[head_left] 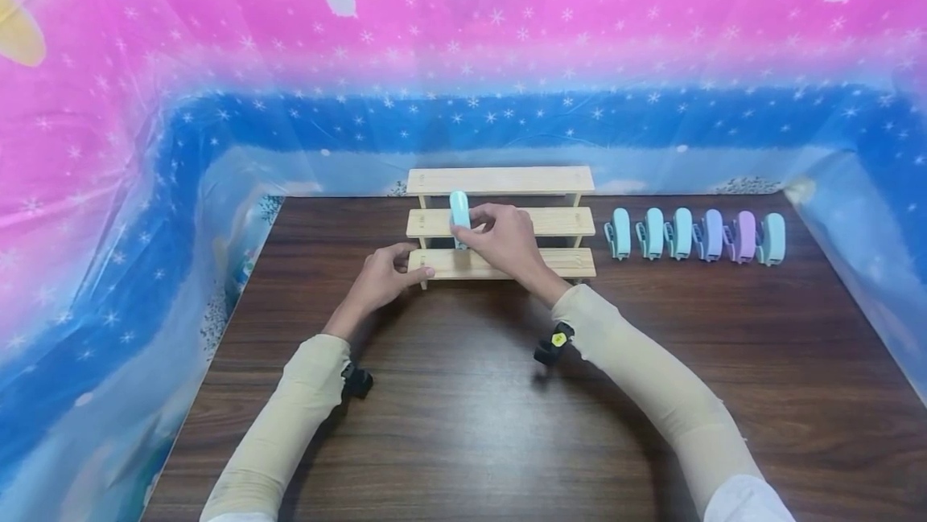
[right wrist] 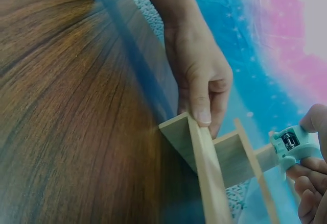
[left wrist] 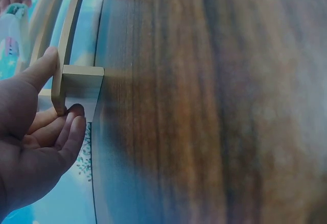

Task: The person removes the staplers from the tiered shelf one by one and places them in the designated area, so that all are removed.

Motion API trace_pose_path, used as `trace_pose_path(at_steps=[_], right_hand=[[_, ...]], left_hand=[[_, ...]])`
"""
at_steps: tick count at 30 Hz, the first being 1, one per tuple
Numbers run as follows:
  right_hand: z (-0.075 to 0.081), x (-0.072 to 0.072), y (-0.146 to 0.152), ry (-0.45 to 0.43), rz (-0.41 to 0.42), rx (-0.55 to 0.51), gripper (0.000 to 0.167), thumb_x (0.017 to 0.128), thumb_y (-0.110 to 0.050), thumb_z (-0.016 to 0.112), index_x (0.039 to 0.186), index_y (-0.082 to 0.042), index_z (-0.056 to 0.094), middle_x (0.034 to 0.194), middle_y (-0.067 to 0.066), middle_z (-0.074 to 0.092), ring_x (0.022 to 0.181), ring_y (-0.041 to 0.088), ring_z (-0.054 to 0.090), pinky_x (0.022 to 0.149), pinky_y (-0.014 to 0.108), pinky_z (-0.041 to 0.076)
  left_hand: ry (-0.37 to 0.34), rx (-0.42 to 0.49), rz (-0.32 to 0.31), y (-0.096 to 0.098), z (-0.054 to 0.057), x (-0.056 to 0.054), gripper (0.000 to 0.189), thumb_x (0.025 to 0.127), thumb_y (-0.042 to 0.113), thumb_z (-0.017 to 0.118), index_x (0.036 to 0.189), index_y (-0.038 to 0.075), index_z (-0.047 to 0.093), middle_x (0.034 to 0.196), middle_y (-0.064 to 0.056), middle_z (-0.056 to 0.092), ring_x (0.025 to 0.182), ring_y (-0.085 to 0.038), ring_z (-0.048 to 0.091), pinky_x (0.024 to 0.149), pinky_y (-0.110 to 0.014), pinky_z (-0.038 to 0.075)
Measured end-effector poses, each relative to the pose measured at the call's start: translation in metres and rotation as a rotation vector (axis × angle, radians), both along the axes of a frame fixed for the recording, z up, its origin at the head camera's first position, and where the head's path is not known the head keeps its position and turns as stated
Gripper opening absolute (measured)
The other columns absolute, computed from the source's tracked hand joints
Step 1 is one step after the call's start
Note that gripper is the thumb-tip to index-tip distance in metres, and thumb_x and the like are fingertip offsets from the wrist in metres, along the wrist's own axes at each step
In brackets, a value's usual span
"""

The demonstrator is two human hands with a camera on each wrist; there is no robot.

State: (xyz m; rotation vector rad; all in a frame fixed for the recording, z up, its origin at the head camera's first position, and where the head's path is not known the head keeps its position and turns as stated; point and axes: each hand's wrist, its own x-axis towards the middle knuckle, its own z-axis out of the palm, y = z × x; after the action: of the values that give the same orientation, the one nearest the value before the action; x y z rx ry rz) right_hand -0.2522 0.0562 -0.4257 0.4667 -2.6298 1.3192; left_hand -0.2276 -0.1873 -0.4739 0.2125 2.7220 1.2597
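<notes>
My right hand (head_left: 503,240) pinches a small mint stapler-like device (head_left: 459,207) between thumb and fingers. It stands upright close over the middle tier of a three-tier wooden rack (head_left: 532,262), toward the left end. In the right wrist view, the underside of the device (right wrist: 280,155) shows a dark recess with a metal spring. At the rack's left end, my left hand (head_left: 380,277) grips the lowest board, thumb on its face and the other fingers curled around the end. The left wrist view shows the thumb (left wrist: 47,66) pressed against the wooden board (left wrist: 69,35).
Right of the rack stands a row of several similar devices: mint ones (head_left: 654,232), a periwinkle one (head_left: 710,234) and a purple one (head_left: 743,236). The dark wood-grain table (head_left: 463,393) carries everything. A pink and blue patterned cloth (head_left: 463,116) hangs behind the table and along its sides.
</notes>
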Motion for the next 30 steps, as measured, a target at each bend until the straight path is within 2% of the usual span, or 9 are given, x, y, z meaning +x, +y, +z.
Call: trace_pose_path(at_steps=[8,15,30], right_hand=[[0.017,0.009,0.009,0.036,-0.023,0.009,0.037,0.086,-0.045,0.079,0.101,-0.011,0.079,0.084,-0.002,0.074,0.069,0.013,0.062,0.058,0.030,0.047],[0.026,0.015,0.020,0.041,-0.040,0.000,0.033,0.086,-0.043,0.080,0.100,-0.013,0.079,0.084,-0.002,0.074,0.069,0.013,0.063,0.058,0.031,0.047],[0.041,0.016,0.056,0.042,-0.134,-0.034,0.033,0.087,-0.040,0.079,0.105,-0.012,0.078,0.092,0.002,0.077,0.077,0.016,0.065,0.065,0.033,0.049]], left_hand=[[0.002,-0.010,0.004,-0.002,-0.001,0.000,0.071,0.092,0.045,0.076,0.145,0.003,0.055,0.123,-0.017,0.069,0.112,-0.031,0.066,0.091,-0.048,0.057],[0.002,-0.013,0.004,-0.002,-0.001,0.001,0.071,0.092,0.045,0.076,0.145,0.003,0.054,0.123,-0.017,0.069,0.112,-0.031,0.066,0.091,-0.047,0.057],[0.002,-0.031,0.009,0.001,0.001,0.001,0.070,0.092,0.043,0.076,0.145,0.002,0.054,0.122,-0.017,0.069,0.111,-0.030,0.066,0.089,-0.046,0.057]])
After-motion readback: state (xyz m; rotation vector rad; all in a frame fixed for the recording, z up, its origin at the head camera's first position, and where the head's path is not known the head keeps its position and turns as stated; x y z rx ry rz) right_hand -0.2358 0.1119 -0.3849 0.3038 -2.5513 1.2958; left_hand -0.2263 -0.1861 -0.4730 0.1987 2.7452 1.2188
